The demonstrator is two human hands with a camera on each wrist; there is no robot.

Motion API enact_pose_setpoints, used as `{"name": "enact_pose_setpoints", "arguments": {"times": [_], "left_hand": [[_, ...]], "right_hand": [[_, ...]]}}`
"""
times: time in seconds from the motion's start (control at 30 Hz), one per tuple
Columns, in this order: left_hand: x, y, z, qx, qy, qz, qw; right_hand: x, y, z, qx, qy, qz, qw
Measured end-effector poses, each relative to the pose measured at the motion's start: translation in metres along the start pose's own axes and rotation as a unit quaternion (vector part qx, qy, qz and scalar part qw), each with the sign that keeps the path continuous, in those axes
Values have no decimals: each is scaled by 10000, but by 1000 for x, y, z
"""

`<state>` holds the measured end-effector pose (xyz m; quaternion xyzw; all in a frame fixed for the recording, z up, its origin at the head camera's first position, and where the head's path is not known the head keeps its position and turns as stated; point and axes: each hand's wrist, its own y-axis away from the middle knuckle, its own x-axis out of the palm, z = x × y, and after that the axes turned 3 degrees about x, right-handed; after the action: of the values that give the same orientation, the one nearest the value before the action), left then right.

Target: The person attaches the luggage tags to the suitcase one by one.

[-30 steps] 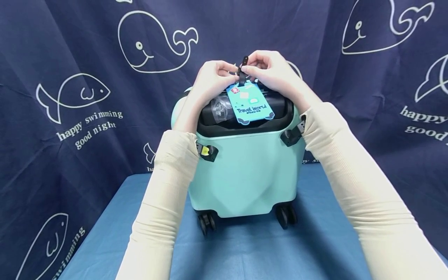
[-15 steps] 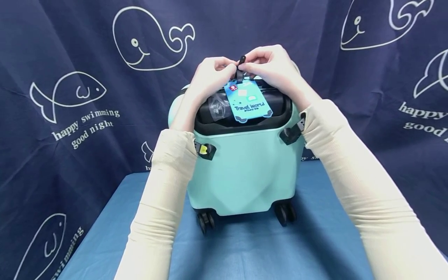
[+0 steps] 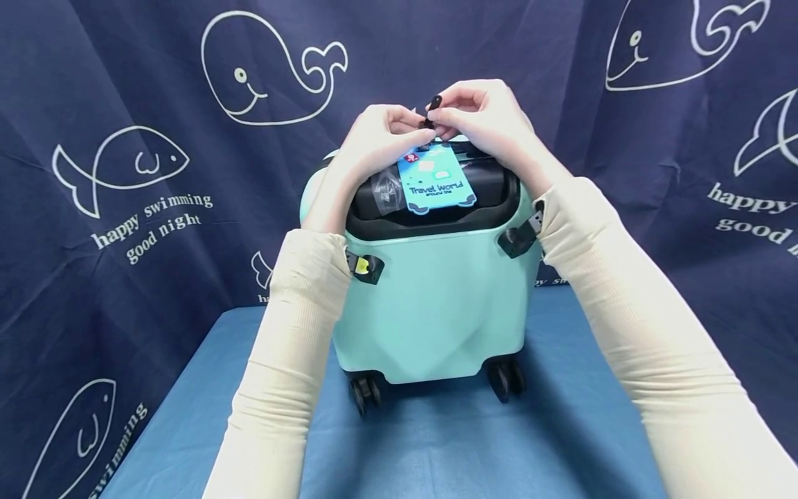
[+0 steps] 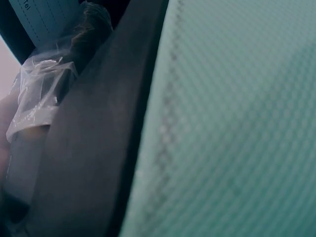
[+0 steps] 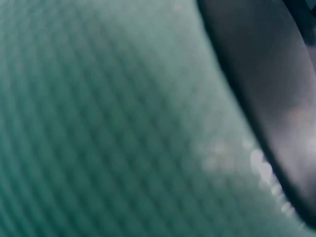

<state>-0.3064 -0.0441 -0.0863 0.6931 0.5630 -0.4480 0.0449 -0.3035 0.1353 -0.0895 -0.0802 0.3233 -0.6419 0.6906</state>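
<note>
A mint-green suitcase (image 3: 436,305) stands upright in the head view, its textured shell (image 4: 237,123) filling much of the left wrist view. A blue luggage tag (image 3: 436,184) printed "Travel World" hangs over the black carry handle (image 3: 489,184) on top. Above the tag, my left hand (image 3: 383,138) pinches the black strap (image 3: 435,103) low down from the left. My right hand (image 3: 486,118) pinches the same strap from the right, close to its free tip, which sticks up between the fingers. The fingertips partly hide how the strap is threaded.
Clear plastic wrap (image 3: 388,190) covers the handle's left part. Black caster wheels (image 3: 366,394) rest on a blue-covered table (image 3: 430,450). A navy curtain (image 3: 399,55) with whale and fish drawings hangs behind. A black wrist camera (image 3: 519,241) sits by each cuff.
The tag has swung slightly left and up. The left fingers have shifted right along the strap, covering its lower part. Both hands stay on the strap; the suitcase stands where it was.
</note>
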Motion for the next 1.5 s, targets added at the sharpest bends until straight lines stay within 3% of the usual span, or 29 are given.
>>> {"name": "enact_pose_setpoints", "arguments": {"times": [0.17,0.47,0.63,0.77,1.03,1.27,1.5], "left_hand": [[1,0,1,14,-109,5,9999],[1,0,-1,-1,-554,-61,9984],[1,1,-2,55,-704,-143,9974],[0,2,-1,116,-694,-209,9973],[2,3,-1,111,-626,-241,9977],[3,3,-2,110,-715,-207,9972],[4,2,-2,91,-757,-199,9969]], "right_hand": [[0,0,-1,-21,-182,46,9998],[-1,0,-2,-236,166,64,9996],[-1,-1,-3,-665,-275,-165,9973],[-1,-1,-3,-738,-433,-344,9957],[-1,1,-3,-640,465,-617,9950],[0,5,-2,-798,1590,-795,9808],[-1,5,0,-549,1788,-612,9804]]}}
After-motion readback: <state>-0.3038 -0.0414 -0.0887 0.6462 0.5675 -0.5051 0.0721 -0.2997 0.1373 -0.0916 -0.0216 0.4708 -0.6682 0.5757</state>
